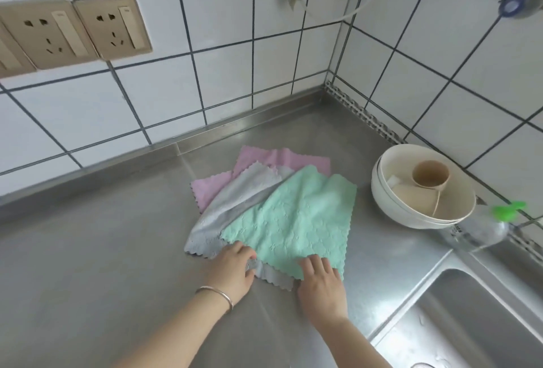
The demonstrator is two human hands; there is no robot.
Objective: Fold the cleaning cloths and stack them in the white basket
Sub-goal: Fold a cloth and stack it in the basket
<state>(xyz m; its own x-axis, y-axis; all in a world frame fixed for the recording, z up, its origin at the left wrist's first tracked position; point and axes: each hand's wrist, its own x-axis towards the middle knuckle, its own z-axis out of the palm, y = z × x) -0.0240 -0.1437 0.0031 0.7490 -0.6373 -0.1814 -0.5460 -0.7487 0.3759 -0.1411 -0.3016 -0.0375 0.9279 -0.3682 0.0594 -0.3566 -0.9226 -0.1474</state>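
Note:
Three kinds of cleaning cloths lie overlapped on the steel counter. A green cloth [296, 218] is on top, a grey cloth [235, 203] sits under it, and pink cloths [264, 162] are at the bottom toward the wall. My left hand [235, 267], with a bracelet on the wrist, pinches the green cloth's near left corner where it meets the grey edge. My right hand [320, 279] has its fingers curled over the green cloth's near edge. No white basket is in view.
Stacked cream bowls [388, 200] holding beige cups [430, 175] stand right of the cloths. A clear bottle with a green cap [482, 226] lies beside them. A steel sink [470, 323] is at the lower right. Wall sockets [73, 30] sit on the tiled wall.

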